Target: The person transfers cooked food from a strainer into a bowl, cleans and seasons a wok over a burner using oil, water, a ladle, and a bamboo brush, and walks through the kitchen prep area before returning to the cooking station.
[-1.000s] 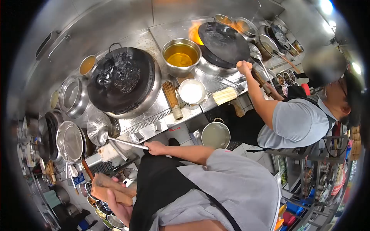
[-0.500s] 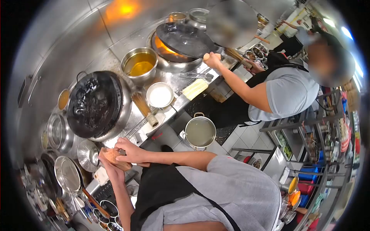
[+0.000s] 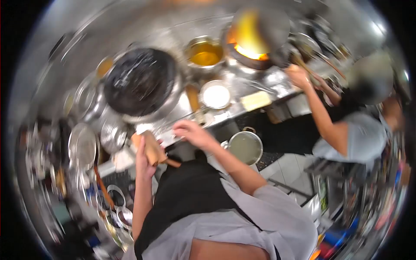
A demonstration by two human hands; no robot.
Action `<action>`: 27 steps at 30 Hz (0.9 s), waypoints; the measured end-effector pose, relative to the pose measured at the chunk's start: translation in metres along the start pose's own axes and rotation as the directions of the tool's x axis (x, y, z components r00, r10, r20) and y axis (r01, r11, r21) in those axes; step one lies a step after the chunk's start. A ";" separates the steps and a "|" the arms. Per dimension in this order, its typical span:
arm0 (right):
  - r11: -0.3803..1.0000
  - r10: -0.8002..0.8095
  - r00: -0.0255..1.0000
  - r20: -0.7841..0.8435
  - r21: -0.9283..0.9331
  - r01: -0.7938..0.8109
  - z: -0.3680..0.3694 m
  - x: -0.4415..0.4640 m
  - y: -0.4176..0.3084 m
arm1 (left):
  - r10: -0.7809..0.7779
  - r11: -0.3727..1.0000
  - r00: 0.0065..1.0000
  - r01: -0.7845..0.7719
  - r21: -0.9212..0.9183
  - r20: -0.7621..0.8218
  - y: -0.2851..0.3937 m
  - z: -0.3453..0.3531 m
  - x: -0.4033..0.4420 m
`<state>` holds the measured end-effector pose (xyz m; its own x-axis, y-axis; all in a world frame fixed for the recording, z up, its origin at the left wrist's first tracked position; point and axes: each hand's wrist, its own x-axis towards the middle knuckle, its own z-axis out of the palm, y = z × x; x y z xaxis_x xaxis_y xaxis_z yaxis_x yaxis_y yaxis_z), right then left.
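My left hand [image 3: 145, 162] is closed around a tan, block-like object [image 3: 150, 148], held above the counter's front edge in front of my black apron. A short brown handle-like piece [image 3: 173, 162] sticks out by its lower right end; whether the two are joined is unclear. My right hand [image 3: 190, 133] hovers just right of the object, apart from it, fingers loosely extended and holding nothing visible. Beyond my hands are a black wok [image 3: 138, 82] with wet shine, a bamboo brush [image 3: 192, 97] and a bowl of white contents [image 3: 215, 95].
A pot of yellow oil [image 3: 206, 54] stands behind the bowl. Right of it, flames [image 3: 250, 52] rise under a co-worker's wok. That person's hand [image 3: 298, 77] is close by. A pot of cloudy liquid [image 3: 245, 148] sits below the counter. Strainers [image 3: 82, 146] lie at left.
My right hand has let go of the tan object and moved right. The view has swung, shifting the counter rightward. The co-worker's wok now shows a bright yellow blur and larger flames.
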<state>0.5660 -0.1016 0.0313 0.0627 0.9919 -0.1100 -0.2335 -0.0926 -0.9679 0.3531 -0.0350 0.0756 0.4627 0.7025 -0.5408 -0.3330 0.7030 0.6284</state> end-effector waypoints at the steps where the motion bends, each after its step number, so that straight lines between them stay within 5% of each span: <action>1: 0.984 0.139 0.983 0.122 0.096 -0.151 -0.015 -0.004 0.030 | 0.013 1.000 0.998 -0.014 0.006 0.055 -0.001 -0.007 -0.007; 3: 0.927 0.334 0.896 0.293 0.070 -0.369 -0.042 -0.017 0.101 | 0.015 1.000 1.000 -0.015 -0.017 -0.002 -0.008 -0.014 -0.027; 5: 0.800 0.599 0.788 0.141 -0.163 -0.578 -0.055 -0.031 0.148 | -0.004 1.000 0.999 0.004 0.015 -0.045 -0.008 -0.024 -0.036; 7: 0.604 0.793 0.608 0.045 -0.193 -0.773 -0.087 -0.031 0.245 | 0.021 1.000 0.991 -0.019 0.017 -0.131 -0.002 -0.034 -0.032; 9: 0.561 0.738 0.614 -0.281 -0.250 -0.789 -0.100 -0.019 0.304 | -0.005 1.000 0.975 0.009 0.015 -0.224 0.008 -0.048 -0.016; 10: 0.561 0.745 0.611 -0.267 -0.245 -0.791 -0.105 -0.013 0.326 | -0.005 1.000 0.971 0.011 0.024 -0.238 0.016 -0.054 -0.005; 12: 0.555 0.270 0.880 -0.391 -0.683 -0.474 -0.124 0.008 0.385 | 0.015 0.998 0.963 0.001 0.059 -0.270 0.035 -0.060 0.029; 13: 0.519 0.185 0.900 -0.394 -0.739 -0.430 -0.125 0.016 0.394 | -0.037 0.999 0.976 0.043 0.024 -0.213 0.045 -0.071 0.050; 19: 0.372 0.083 0.958 -0.274 -0.883 -0.285 -0.114 0.037 0.384 | -0.136 0.990 0.949 0.119 -0.077 -0.284 0.062 -0.066 0.174; 22: 0.335 0.239 0.882 -0.407 -0.817 -0.468 -0.120 0.035 0.386 | -0.101 0.992 0.895 0.060 -0.107 -0.435 0.055 -0.049 0.191; 23: 0.310 0.227 0.909 -0.350 -0.859 -0.408 -0.123 0.034 0.385 | -0.097 0.990 0.889 0.038 -0.139 -0.448 0.054 -0.051 0.195; 27: 0.422 0.139 0.888 -0.438 -0.785 -0.453 -0.116 0.026 0.378 | -0.029 0.999 0.912 0.009 -0.051 -0.409 0.049 -0.063 0.199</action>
<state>0.5916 -0.1212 -0.3639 0.4480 0.8303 -0.3314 0.6352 -0.5565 -0.5356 0.3771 0.1464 -0.0363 0.0952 0.6655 -0.7403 -0.3699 0.7141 0.5943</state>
